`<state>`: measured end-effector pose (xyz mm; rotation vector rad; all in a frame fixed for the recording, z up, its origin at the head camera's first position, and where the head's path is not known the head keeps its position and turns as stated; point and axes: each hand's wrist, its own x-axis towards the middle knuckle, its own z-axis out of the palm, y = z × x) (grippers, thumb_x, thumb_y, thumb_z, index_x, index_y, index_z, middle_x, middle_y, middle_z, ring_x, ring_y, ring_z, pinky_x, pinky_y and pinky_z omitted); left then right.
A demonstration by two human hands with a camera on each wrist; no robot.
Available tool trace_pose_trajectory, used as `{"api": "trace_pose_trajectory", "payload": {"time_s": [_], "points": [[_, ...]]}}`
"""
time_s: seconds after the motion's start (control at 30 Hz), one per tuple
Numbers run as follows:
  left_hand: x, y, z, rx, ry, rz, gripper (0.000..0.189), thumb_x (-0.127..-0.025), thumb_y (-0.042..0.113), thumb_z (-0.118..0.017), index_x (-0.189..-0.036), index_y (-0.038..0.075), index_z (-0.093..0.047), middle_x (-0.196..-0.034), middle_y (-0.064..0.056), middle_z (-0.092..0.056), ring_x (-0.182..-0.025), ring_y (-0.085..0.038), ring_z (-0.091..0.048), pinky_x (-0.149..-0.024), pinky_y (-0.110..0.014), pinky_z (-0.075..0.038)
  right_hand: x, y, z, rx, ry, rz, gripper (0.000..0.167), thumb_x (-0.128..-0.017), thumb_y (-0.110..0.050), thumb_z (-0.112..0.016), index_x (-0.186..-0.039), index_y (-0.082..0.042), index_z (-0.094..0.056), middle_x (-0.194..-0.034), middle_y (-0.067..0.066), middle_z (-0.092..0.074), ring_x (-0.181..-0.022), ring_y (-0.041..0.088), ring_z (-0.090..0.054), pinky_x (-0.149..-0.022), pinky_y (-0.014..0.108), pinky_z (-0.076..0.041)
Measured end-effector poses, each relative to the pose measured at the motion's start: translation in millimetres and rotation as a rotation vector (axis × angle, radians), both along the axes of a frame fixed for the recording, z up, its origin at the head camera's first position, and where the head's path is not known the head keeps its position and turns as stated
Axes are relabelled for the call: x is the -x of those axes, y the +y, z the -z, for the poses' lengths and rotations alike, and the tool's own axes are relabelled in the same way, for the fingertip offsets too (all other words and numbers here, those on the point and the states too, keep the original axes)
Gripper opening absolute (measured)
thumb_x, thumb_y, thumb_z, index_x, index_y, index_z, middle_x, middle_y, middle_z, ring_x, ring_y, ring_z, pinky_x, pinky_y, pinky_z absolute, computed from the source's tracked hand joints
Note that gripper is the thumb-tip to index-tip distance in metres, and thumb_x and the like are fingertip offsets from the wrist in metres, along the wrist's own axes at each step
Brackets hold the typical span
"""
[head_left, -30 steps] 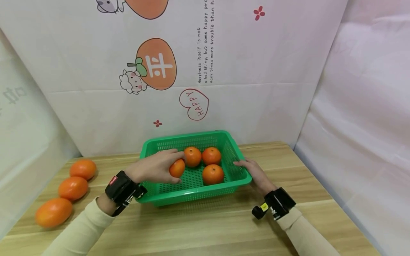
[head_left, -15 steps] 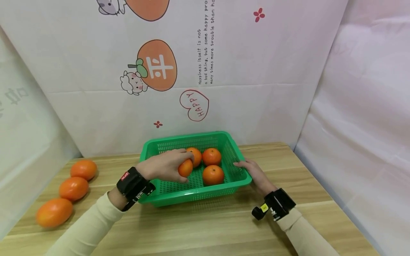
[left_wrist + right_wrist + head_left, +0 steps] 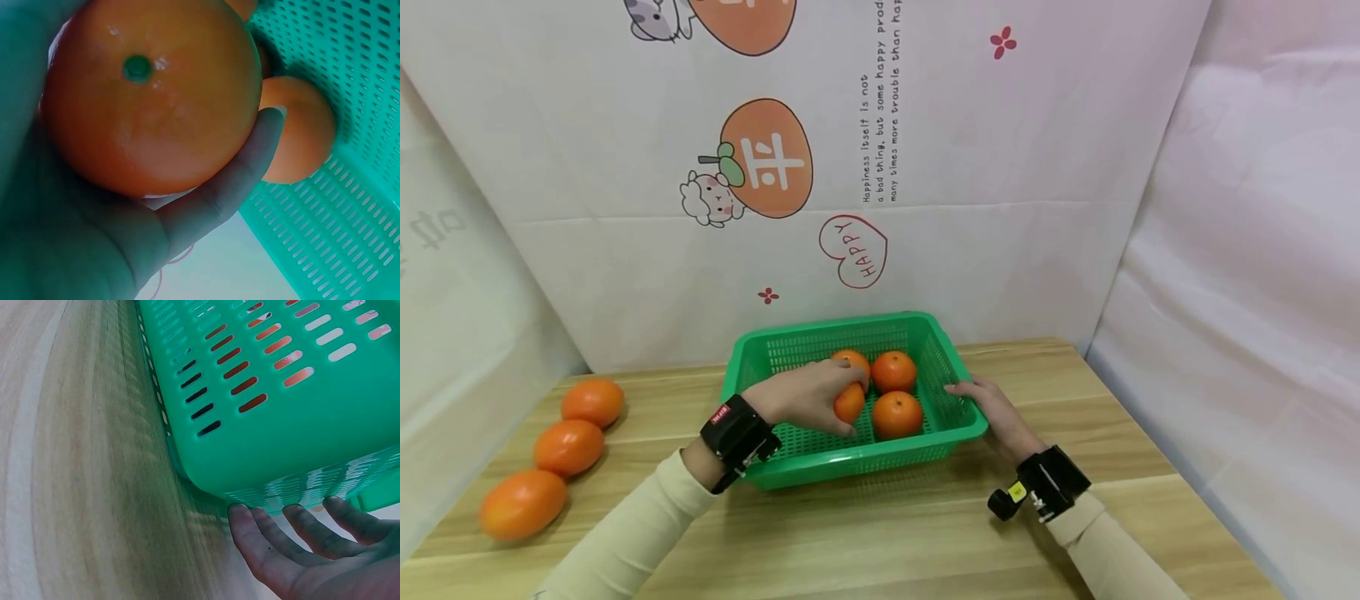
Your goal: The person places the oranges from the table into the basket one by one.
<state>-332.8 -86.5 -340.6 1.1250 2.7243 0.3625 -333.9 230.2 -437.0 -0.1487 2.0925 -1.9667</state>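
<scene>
My left hand (image 3: 808,396) reaches into the green plastic basket (image 3: 842,461) and grips an orange (image 3: 848,404), fingers and thumb wrapped round it. In the left wrist view this orange (image 3: 156,106) fills the palm, its green stem spot facing the camera. Three other oranges lie in the basket: a back one (image 3: 850,358) partly covered by the hand, another (image 3: 893,372) beside it, and a nearer one (image 3: 898,415). At the basket's right end my right hand (image 3: 1000,414) holds the rim, thumb over it; in the right wrist view the fingertips (image 3: 240,515) press the outer wall.
Three more oranges (image 3: 568,447) stand in a slanting row on the left of the wooden table (image 3: 880,542). A white printed cloth (image 3: 1000,250) rises right behind the basket, with white cloth (image 3: 1240,333) at the sides too.
My left hand has moved right within the basket, carrying the orange towards the other oranges there. The right hand stays on the rim, and the basket has hardly moved.
</scene>
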Motion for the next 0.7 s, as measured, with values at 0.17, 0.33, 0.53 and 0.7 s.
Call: {"api": "trace_pose_trajectory", "payload": {"time_s": [0.17,0.33,0.53,0.7], "points": [[3.7,5.7,4.9,0.047,0.017,0.015,0.052,-0.084,0.031,-0.086,-0.130,0.019,-0.062,-0.109,0.002,-0.058,-0.090,-0.015,-0.056,-0.077,-0.030,-0.049,-0.2,0,0.4,0.000,-0.006,0.008,0.066,-0.104,-0.031,-0.054,-0.160,-0.001,-0.037,-0.147,0.031,-0.056,-0.111,0.020,-0.072,-0.091,0.031,-0.061],[7.0,11.9,11.0,0.082,0.034,0.022,0.056,-0.085,0.030,-0.086,-0.134,0.016,-0.062,-0.114,0.002,-0.060,-0.095,-0.014,-0.055,-0.082,-0.032,-0.050,-0.2,1,0.6,0.002,-0.002,0.002,0.066,-0.104,-0.031,-0.054,-0.161,-0.002,-0.037,-0.149,0.031,-0.055,-0.112,0.021,-0.072,-0.092,0.032,-0.061],[9.3,18.3,17.6,0.110,0.037,0.020,0.052,-0.084,0.029,-0.086,-0.129,0.019,-0.062,-0.116,0.000,-0.060,-0.088,-0.014,-0.057,-0.075,-0.029,-0.050,0.0,1,0.8,0.005,-0.003,-0.006,0.066,-0.104,-0.032,-0.054,-0.160,-0.001,-0.037,-0.148,0.031,-0.056,-0.112,0.021,-0.072,-0.093,0.033,-0.061],[10.2,21.6,20.2,0.128,0.045,0.027,0.052,-0.084,0.029,-0.086,-0.129,0.019,-0.062,-0.116,-0.001,-0.061,-0.087,-0.013,-0.057,-0.074,-0.029,-0.050,-0.3,1,0.6,0.003,0.001,-0.007,0.066,-0.104,-0.032,-0.054,-0.160,-0.001,-0.037,-0.147,0.031,-0.056,-0.112,0.021,-0.072,-0.093,0.034,-0.061]]}}
